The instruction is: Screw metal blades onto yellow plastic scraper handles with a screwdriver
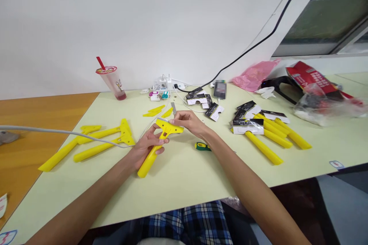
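Note:
My left hand [146,143] is closed around the neck of a yellow scraper [149,160], its handle slanting down toward me. At the scraper's wide head, my right hand [186,120] pinches near the top right corner. A thin metal strip shows along the head's upper edge; what lies between my right fingertips is hidden. Just behind the hands are a grey metal blade [173,108] and several flat yellow pieces [153,111]. A green and yellow screwdriver [202,146] lies partly hidden by my right forearm.
Several yellow scrapers [99,153] lie at left, crossed by a grey cable [66,131]. Scrapers with black-and-white cards [247,126] are piled at right. Loose cards [214,111], a power strip [164,83] and a drink cup [112,84] stand near the wall. A red package [313,78] sits far right.

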Motion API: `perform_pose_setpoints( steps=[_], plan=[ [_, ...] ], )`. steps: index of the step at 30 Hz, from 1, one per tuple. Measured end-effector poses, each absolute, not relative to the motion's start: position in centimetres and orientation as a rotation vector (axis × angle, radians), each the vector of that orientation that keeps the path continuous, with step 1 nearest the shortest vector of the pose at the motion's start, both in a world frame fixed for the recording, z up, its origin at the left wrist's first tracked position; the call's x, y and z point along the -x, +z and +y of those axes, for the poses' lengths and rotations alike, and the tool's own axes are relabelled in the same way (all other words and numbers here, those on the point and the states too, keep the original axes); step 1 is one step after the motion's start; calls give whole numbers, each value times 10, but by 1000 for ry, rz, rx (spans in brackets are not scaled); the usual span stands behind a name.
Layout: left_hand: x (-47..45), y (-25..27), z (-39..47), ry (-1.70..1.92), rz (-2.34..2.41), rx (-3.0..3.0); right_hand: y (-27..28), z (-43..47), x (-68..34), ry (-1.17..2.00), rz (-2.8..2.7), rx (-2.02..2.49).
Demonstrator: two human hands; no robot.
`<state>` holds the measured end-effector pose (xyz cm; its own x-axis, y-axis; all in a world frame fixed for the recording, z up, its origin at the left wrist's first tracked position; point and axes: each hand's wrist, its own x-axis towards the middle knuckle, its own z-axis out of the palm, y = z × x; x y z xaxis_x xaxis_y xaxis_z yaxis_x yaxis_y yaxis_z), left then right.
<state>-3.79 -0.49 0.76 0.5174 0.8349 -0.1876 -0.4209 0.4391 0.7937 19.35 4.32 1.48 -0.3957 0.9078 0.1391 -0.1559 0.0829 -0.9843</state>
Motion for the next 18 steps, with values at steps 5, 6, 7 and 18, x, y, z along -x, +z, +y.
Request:
perform_pose_setpoints(
  steps=[5,6,7,18],
  plan=[
    [37,5,-3,844,638,-787,16,46,-195,1476,-1518,801],
    [37,5,-3,847,640,-790,18,45,-197,1444,-1554,810],
    [37,4,-2,857,643,-788,22,43,-202,1387,-1599,832],
    [28,4,2,792,677,-702,27,-43,-287,631,-2349,1443]
  ],
)
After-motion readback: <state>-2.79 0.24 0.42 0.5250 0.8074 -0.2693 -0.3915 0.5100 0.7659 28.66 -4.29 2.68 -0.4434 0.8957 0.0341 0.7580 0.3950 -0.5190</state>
